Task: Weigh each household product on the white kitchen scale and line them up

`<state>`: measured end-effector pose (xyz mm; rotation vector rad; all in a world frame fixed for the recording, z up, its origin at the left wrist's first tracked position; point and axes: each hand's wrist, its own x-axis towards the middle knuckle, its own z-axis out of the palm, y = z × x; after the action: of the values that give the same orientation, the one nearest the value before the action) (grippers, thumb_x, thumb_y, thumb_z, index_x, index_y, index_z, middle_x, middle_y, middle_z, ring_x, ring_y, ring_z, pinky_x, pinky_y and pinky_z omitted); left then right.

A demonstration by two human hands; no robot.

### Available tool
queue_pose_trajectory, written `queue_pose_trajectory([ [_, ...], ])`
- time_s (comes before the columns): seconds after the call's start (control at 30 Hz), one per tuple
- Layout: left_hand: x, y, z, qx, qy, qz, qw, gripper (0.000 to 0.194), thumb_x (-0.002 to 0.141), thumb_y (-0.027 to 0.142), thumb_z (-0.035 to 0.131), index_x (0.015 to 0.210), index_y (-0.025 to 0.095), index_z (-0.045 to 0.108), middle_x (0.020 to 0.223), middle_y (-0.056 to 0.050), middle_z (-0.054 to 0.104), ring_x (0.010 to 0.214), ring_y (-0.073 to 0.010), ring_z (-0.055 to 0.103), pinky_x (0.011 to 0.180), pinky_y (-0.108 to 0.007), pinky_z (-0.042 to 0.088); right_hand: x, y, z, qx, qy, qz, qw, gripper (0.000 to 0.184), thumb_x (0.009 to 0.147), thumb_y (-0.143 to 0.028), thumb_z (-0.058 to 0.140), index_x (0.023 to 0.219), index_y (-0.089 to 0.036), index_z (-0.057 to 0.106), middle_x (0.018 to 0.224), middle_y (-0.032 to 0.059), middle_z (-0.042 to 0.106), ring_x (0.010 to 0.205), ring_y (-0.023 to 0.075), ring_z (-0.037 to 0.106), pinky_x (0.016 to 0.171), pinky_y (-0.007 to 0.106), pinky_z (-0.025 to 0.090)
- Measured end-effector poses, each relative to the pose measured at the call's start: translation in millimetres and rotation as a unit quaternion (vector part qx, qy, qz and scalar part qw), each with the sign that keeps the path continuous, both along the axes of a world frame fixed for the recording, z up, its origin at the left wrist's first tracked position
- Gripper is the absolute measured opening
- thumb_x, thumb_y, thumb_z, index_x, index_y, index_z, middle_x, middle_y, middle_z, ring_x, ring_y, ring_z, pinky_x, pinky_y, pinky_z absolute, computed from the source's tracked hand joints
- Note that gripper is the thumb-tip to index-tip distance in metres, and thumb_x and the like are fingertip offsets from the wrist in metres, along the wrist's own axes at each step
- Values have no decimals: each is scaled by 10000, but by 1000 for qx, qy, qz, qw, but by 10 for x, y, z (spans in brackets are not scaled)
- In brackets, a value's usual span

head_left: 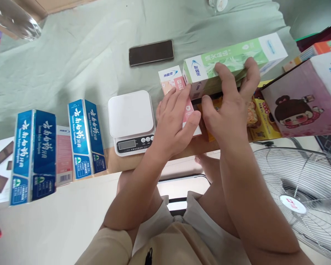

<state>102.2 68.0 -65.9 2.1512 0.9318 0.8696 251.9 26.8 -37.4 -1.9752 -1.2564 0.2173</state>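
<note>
My left hand (175,123) lies over a pink and white toothpaste box (174,82) to the right of the scale, fingers curled round its near end. My right hand (231,103) grips a long green and white toothpaste box (237,59) that lies across the stack on the right, fingers over its top and thumb under its near side. An orange box (206,106) shows just under my right thumb. A white kitchen scale (131,119) with nothing on its plate stands just left of my left hand.
Two blue toothpaste boxes (33,154) (85,138) stand at the left edge with a pink box (63,154) between them. A black phone (150,52) lies on the green cloth (85,48). Snack packs (262,117), a pink cartoon box (303,103) and a fan (300,198) crowd the right.
</note>
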Motion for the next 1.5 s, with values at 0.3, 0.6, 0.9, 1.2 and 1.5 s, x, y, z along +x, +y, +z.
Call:
queue_pose_trajectory([
  [0.3, 1, 2, 13, 5, 14, 0, 1000, 698, 1016, 706, 255, 1565, 307, 419, 1628, -88, 489, 1592, -319, 364, 1364, -542, 185, 1, 0, -10, 6, 10, 8, 1000, 595, 860, -304, 526, 1453, -352, 527, 1732, 60, 185, 1656, 269, 220, 1318, 585, 314],
  [0.6, -29, -41, 21, 18, -78, 34, 996, 593, 1029, 669, 308, 1476, 309, 456, 1564, -90, 542, 1555, -306, 430, 1315, -493, 324, -18, 36, -33, 178, -42, -31, 983, 458, 920, -329, 492, 1365, -245, 560, 1502, 136, 413, 1514, 318, 414, 1279, 601, 341],
  [0.9, -696, -127, 247, 87, -150, 88, 981, 210, 1043, 362, 507, 1151, 234, 635, 1099, -68, 719, 1080, -196, 687, 979, -369, 570, -665, 16, 281, 331, 121, 88, 932, 266, 850, -110, 574, 1080, -223, 646, 1151, 58, 620, 1048, 189, 634, 1008, 438, 576],
  [1.2, -1769, -251, 554, 113, -154, 208, 959, 185, 1018, 402, 581, 1068, 266, 696, 1034, -26, 724, 1013, -189, 691, 953, -371, 561, -1601, -133, 431, 214, 165, 292, 917, 189, 911, -188, 545, 1066, -282, 599, 1118, 30, 657, 1125, 225, 626, 903, 418, 567],
  [1.5, -2487, -402, 784, -51, -172, 297, 938, 72, 949, 304, 695, 972, 237, 705, 1001, -14, 750, 1016, -189, 735, 966, -350, 610, -2437, -38, 256, 69, 166, 486, 855, 230, 910, -162, 553, 1126, -232, 587, 1173, 73, 685, 1149, 195, 653, 951, 406, 583],
])
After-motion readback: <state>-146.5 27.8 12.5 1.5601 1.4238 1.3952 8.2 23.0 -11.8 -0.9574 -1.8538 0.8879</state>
